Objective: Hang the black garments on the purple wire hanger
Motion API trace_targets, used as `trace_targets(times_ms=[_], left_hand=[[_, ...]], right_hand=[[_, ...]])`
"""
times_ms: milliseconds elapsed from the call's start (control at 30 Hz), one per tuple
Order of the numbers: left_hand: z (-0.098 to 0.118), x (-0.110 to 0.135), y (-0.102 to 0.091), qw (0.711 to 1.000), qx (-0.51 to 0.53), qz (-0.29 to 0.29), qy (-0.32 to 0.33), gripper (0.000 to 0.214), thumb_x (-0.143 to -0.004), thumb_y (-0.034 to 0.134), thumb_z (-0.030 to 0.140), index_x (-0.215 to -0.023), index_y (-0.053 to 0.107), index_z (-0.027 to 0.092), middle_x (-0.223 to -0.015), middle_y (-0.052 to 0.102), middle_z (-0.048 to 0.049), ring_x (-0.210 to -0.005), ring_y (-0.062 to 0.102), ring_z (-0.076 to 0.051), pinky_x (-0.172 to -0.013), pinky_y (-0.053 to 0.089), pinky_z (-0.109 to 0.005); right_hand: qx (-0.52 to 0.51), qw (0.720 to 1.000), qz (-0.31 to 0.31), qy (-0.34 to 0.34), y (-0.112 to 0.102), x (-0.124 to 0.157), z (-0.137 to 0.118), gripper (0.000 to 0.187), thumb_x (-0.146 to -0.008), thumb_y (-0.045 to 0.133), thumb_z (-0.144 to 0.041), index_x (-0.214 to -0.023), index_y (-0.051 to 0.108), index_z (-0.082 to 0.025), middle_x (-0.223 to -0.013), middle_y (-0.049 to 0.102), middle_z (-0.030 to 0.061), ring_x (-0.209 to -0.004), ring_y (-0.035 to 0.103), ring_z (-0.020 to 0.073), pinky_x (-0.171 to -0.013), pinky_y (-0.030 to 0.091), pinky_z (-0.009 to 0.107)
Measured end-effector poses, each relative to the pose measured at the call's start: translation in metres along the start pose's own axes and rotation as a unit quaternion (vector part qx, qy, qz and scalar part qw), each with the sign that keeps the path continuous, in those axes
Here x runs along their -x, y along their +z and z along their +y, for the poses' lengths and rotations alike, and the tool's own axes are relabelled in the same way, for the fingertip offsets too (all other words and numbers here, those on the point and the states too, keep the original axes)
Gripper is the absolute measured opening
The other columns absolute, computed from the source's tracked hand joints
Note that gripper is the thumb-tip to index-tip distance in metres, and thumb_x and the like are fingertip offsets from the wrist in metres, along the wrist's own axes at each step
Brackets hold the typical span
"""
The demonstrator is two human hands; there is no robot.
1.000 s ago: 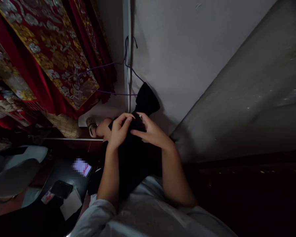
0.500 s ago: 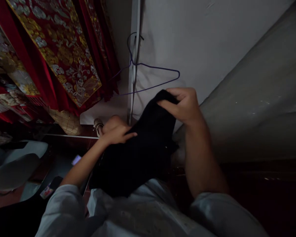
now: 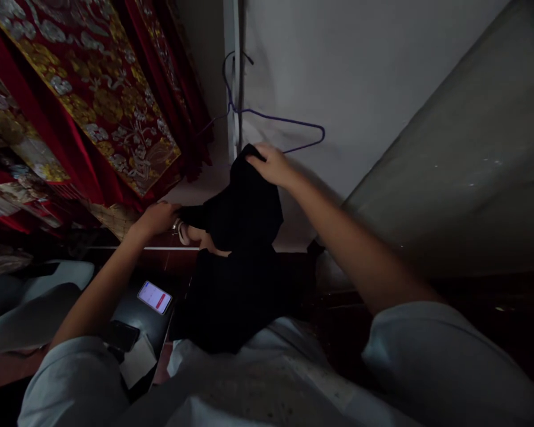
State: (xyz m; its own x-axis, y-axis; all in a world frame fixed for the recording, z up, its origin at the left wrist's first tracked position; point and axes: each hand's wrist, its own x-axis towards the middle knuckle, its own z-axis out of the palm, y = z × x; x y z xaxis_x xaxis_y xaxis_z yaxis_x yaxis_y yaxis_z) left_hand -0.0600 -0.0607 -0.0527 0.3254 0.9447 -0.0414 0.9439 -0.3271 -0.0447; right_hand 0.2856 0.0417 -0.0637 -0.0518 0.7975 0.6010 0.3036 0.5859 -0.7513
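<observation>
A black garment (image 3: 249, 204) is stretched between my two hands, in front of the wall. My right hand (image 3: 271, 164) pinches its upper edge, thumb on the near side. At the other end, my left hand (image 3: 159, 218) is closed on a narrow part of it that reaches out to the left. The cloth is too dark to show what kind of garment it is. Just behind and above my right hand hangs a purple wire hanger (image 3: 289, 120), its lower bar partly hidden by the cloth.
Red embroidered cloths (image 3: 115, 118) hang at the left. A lit phone (image 3: 155, 297) lies on a dark stool (image 3: 133, 311) beside my left arm. A pale pole (image 3: 237, 77) runs up the wall (image 3: 338, 65). Grey plastic sheeting (image 3: 454, 166) covers the right side.
My left hand has moved left and up, drawing part of the black garment out sideways. My right hand has shifted left with its edge. The phone now shows fully.
</observation>
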Motion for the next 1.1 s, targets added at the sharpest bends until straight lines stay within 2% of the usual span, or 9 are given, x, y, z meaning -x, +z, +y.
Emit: trace_targets(times_ms=[133, 333, 467, 567, 733, 867, 933, 1033, 1100], left_hand=[[-0.003, -0.006, 0.001, 0.998, 0.056, 0.034, -0.001, 0.024, -0.098, 0.047, 0.023, -0.103, 0.07, 0.019, -0.101, 0.075, -0.0102, -0.095, 0.067, -0.022, -0.088, 0.048, -0.031], [0.006, -0.033, -0.005, 0.983, 0.133, 0.115, 0.045, 0.023, -0.091, 0.046, 0.02, -0.093, 0.068, 0.015, -0.099, 0.072, -0.0124, -0.092, 0.066, -0.024, -0.089, 0.049, -0.033], [0.011, -0.046, -0.008, 0.987, 0.133, 0.088, 0.016, 0.019, -0.087, 0.049, 0.021, -0.08, 0.066, 0.017, -0.092, 0.071, -0.0121, -0.088, 0.066, -0.025, -0.085, 0.048, -0.034], [0.009, -0.045, -0.01, 0.986, 0.124, 0.108, 0.005, 0.018, -0.086, 0.048, 0.019, -0.077, 0.063, 0.017, -0.093, 0.07, -0.0134, -0.089, 0.065, -0.025, -0.086, 0.048, -0.035], [0.008, -0.041, -0.016, 0.952, 0.211, 0.221, 0.004, 0.016, -0.091, 0.045, 0.023, -0.083, 0.059, 0.018, -0.089, 0.067, -0.0085, -0.086, 0.061, -0.022, -0.086, 0.049, -0.033], [0.015, -0.054, -0.021, 0.908, 0.273, 0.316, -0.032, 0.017, -0.093, 0.043, 0.023, -0.089, 0.059, 0.019, -0.087, 0.066, -0.0063, -0.083, 0.06, -0.02, -0.084, 0.048, -0.032], [0.017, -0.064, -0.021, 0.915, 0.271, 0.297, -0.041, 0.016, -0.091, 0.045, 0.022, -0.08, 0.057, 0.019, -0.081, 0.064, -0.0058, -0.078, 0.058, -0.02, -0.081, 0.049, -0.033], [0.018, -0.075, -0.021, 0.949, 0.266, 0.16, -0.058, 0.022, -0.085, 0.051, 0.021, -0.063, 0.05, 0.021, -0.062, 0.055, -0.0027, -0.065, 0.054, -0.019, -0.072, 0.049, -0.034], [0.018, -0.078, -0.023, 0.956, 0.26, 0.126, -0.058, 0.022, -0.083, 0.053, 0.02, -0.061, 0.049, 0.021, -0.06, 0.053, -0.0024, -0.065, 0.056, -0.02, -0.073, 0.051, -0.035]], right_hand=[[0.056, 0.998, 0.018, 0.035, -0.009, 0.004, 0.019, 0.027, -0.088, 0.067, -0.021, -0.065, 0.054, -0.022, -0.062, 0.051, -0.0019, -0.067, 0.051, 0.0163, -0.073, 0.047, 0.031], [0.199, 0.98, -0.012, -0.016, -0.039, -0.005, 0.006, 0.018, -0.09, 0.062, -0.033, -0.075, 0.058, -0.025, -0.082, 0.066, 0.0077, -0.09, 0.063, 0.0278, -0.088, 0.05, 0.043], [0.199, 0.978, -0.054, 0.035, -0.027, -0.008, 0.006, 0.016, -0.092, 0.055, -0.033, -0.08, 0.058, -0.024, -0.093, 0.07, 0.0097, -0.096, 0.066, 0.0303, -0.089, 0.05, 0.045], [0.185, 0.976, -0.084, 0.072, -0.014, -0.003, 0.008, 0.018, -0.092, 0.054, -0.03, -0.075, 0.054, -0.022, -0.087, 0.068, 0.0081, -0.089, 0.065, 0.0274, -0.084, 0.048, 0.041], [0.216, 0.974, -0.013, 0.066, -0.023, 0.013, -0.008, 0.027, -0.086, 0.059, -0.03, -0.064, 0.045, -0.022, -0.068, 0.056, 0.0045, -0.072, 0.056, 0.0215, -0.069, 0.041, 0.035], [0.236, 0.971, -0.012, 0.031, -0.043, 0.019, -0.035, 0.027, -0.082, 0.06, -0.028, -0.062, 0.043, -0.021, -0.062, 0.05, 0.0031, -0.066, 0.051, 0.0186, -0.065, 0.038, 0.034], [0.24, 0.971, -0.006, 0.018, -0.048, 0.019, -0.048, 0.026, -0.083, 0.059, -0.027, -0.062, 0.044, -0.021, -0.062, 0.05, 0.0034, -0.067, 0.051, 0.0189, -0.066, 0.038, 0.035], [0.254, 0.967, 0.002, 0.01, -0.051, 0.02, -0.061, 0.026, -0.082, 0.061, -0.027, -0.063, 0.044, -0.022, -0.063, 0.051, 0.0042, -0.071, 0.052, 0.0199, -0.068, 0.04, 0.035], [0.26, 0.966, 0.001, 0.001, -0.052, 0.023, -0.065, 0.026, -0.081, 0.061, -0.026, -0.062, 0.043, -0.022, -0.064, 0.051, 0.0044, -0.071, 0.052, 0.02, -0.069, 0.04, 0.035]])
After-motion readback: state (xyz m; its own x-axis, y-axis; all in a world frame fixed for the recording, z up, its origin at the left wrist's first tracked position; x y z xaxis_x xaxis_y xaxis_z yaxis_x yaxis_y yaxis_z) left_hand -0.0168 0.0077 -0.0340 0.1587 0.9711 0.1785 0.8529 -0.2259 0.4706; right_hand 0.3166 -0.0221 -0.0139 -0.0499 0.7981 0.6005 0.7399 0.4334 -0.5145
